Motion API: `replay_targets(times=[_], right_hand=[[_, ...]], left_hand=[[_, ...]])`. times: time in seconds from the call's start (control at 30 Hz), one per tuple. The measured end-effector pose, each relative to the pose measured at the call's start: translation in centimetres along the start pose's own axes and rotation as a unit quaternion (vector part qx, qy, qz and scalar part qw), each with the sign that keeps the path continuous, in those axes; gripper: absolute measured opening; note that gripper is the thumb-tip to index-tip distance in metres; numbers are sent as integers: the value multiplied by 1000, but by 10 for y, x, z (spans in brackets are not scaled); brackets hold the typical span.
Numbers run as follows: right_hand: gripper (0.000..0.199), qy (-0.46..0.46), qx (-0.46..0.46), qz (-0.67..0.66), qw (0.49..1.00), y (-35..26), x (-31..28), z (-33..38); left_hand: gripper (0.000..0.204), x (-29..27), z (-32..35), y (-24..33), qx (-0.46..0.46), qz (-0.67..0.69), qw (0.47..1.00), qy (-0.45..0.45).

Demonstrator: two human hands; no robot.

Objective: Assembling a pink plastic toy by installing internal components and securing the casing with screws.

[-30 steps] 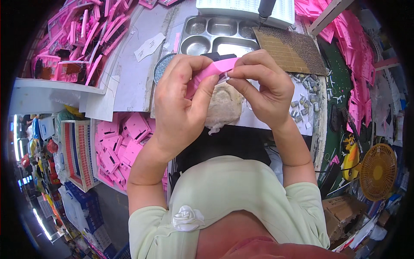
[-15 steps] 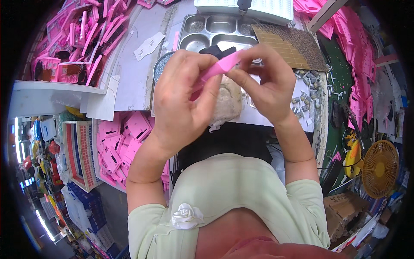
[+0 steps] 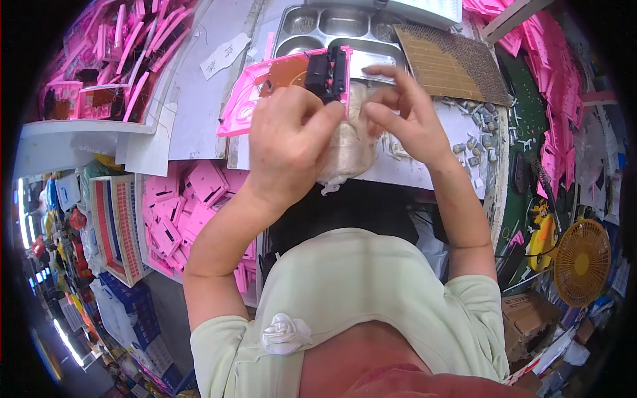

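Observation:
My left hand [image 3: 292, 136] is closed on the near edge of a pink plastic casing [image 3: 240, 99]. The casing lies with its inside facing up, showing a brown circuit board [image 3: 284, 74], thin wires and a black mechanism [image 3: 326, 74] at its right end. To the right of it, my right hand [image 3: 410, 123] is apart from the casing, fingers spread and bent, with nothing visible in them. Beneath both hands sits a pale cloth-wrapped bundle [image 3: 348, 151], partly hidden by the left hand.
A metal compartment tray [image 3: 345, 41] stands behind the casing, beside a brown corrugated sheet [image 3: 451, 63]. Several small motors [image 3: 488, 126] lie at the right. Pink casings fill a white bin [image 3: 86, 140] at the far left and a pile [image 3: 176, 212] below. A yellow fan [image 3: 582, 263] stands at right.
The pink casing has turned from edge-on to flat, its inside now in view, and shifted left. My right hand has let go of it and opened.

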State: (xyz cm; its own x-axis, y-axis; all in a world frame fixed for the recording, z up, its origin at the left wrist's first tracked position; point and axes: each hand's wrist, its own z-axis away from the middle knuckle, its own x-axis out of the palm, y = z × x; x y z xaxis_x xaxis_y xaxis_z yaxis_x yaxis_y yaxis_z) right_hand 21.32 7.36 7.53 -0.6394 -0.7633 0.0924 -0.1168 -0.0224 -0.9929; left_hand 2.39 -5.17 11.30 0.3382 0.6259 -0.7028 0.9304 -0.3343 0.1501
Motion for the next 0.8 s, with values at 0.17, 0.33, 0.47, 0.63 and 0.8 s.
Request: replay_targets(times=[0.17, 0.33, 0.47, 0.63, 0.8], right_hand=[[62, 65, 112, -193, 973, 27, 17, 10], [62, 97, 154, -159, 970, 48, -2, 18], [65, 35, 187, -114, 975, 43, -16, 17], [71, 50, 208, -19, 977, 44, -34, 17], [68, -21, 214, 54, 975, 42, -80, 2]], left_hand=[[24, 33, 19, 21, -39, 50, 997, -42], [24, 46, 34, 48, -51, 146, 984, -94], [23, 58, 40, 48, -66, 102, 987, -104], [36, 47, 42, 54, -70, 126, 980, -134], [41, 11, 65, 17, -72, 292, 947, -114]])
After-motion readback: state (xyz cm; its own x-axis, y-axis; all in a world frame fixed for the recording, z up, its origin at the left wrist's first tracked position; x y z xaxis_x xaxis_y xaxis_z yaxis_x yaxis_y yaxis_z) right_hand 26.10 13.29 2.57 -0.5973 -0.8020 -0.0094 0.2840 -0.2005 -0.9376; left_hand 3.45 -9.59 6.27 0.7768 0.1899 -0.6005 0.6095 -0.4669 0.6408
